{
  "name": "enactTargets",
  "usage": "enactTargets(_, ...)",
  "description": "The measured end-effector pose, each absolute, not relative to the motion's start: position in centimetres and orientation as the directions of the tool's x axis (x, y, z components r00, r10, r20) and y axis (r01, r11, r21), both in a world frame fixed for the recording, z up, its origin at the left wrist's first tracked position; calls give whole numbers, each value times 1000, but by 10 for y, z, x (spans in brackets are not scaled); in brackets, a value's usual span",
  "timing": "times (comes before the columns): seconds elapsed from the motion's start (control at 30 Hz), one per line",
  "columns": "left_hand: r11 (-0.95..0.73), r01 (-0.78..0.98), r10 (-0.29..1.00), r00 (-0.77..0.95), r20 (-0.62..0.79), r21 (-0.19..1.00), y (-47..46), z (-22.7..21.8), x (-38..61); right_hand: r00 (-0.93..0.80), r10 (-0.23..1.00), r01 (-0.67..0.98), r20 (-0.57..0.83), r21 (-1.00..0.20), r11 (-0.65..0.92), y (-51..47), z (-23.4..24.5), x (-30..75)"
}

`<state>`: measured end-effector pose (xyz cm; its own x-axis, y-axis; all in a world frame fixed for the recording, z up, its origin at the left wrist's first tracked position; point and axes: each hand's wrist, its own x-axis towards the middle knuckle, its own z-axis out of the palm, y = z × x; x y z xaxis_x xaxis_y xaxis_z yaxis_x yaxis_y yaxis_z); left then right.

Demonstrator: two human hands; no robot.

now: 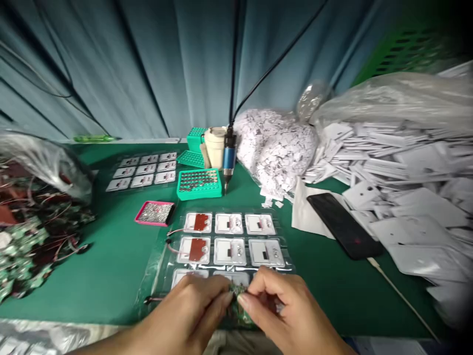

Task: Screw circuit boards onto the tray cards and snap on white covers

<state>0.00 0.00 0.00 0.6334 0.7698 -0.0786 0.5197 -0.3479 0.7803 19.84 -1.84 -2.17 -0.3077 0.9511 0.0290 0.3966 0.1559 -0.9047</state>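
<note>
Both hands meet at the table's front edge, low in the head view. My left hand (192, 305) and my right hand (281, 305) pinch a small green circuit board (239, 298) between them, partly covered by the fingers. Under and beyond the hands lies a clear plastic tray (210, 268) with rows of white square cases. Two cases in its left column hold a red-brown board (199, 250) with thin wires trailing left. The other visible cases, such as the white case (266, 252), show a small black part. My hands cover much of the front row.
A pink-rimmed tray (155, 213) of tiny metal pieces and a teal rack (199, 184) stand beyond. A blue electric screwdriver (229, 157) hangs point down. Wired boards (29, 246) are heaped left; white plates (406, 162) and a black phone (343, 224) lie right.
</note>
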Motion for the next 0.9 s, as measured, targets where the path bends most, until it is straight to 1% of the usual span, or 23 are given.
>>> enactTargets(0.03, -304, 530, 792, 603, -99, 792, 0, 1, -1, -297, 954, 420, 47, -891, 174, -17, -22, 196)
enactTargets(0.07, -240, 516, 803, 581, -130, 822, 1, 2, -2, -295, 955, 425, 35, -890, 163, -15, -22, 194)
enactTargets(0.1, -143, 475, 804, 568, -178, 868, 3, 2, -5, -300, 954, 406, -14, -906, 114, -13, -20, 192)
enactTargets(0.17, 131, 338, 763, 566, -313, 932, 7, 3, -10, -332, 929, 314, -165, -948, -56, -8, -17, 190)
enactTargets(0.23, 379, 201, 692, 586, -421, 903, 12, 3, -14, -358, 893, 215, -272, -955, -204, -3, -13, 189)
enactTargets(0.27, 460, 156, 665, 592, -455, 874, 14, 3, -15, -353, 887, 185, -296, -952, -245, -2, -12, 189)
enactTargets(0.3, 511, 127, 647, 594, -478, 850, 17, 4, -16, -342, 887, 167, -309, -949, -267, -1, -11, 189)
enactTargets(0.37, 549, 99, 636, 595, -492, 830, 20, 4, -16, -336, 882, 154, -330, -943, -294, 0, -9, 189)
enactTargets(0.47, 530, 86, 647, 602, -468, 843, 22, 4, -15, -350, 865, 139, -359, -933, -331, 1, -9, 188)
enactTargets(0.53, 479, 86, 666, 612, -426, 873, 23, 4, -15, -342, 870, 132, -354, -935, -328, 1, -10, 188)
enactTargets(0.67, 286, 140, 770, 556, -314, 948, 25, -1, -15, -316, 897, 154, -310, -949, -274, 3, -12, 184)
enactTargets(0.77, 174, 224, 806, 526, -269, 959, 27, -5, -17, -340, 889, 156, -307, -950, -269, 8, -12, 183)
enactTargets(0.83, 26, 300, 814, 547, -194, 954, 26, -4, -18, -379, 870, 164, -316, -948, -273, 10, -9, 185)
enactTargets(0.87, -101, 337, 810, 575, -120, 936, 23, -2, -19, -412, 850, 180, -330, -943, -279, 10, -7, 187)
enactTargets(0.9, -261, 361, 786, 618, -20, 895, 20, 1, -20, -457, 816, 201, -353, -935, -292, 8, -6, 191)
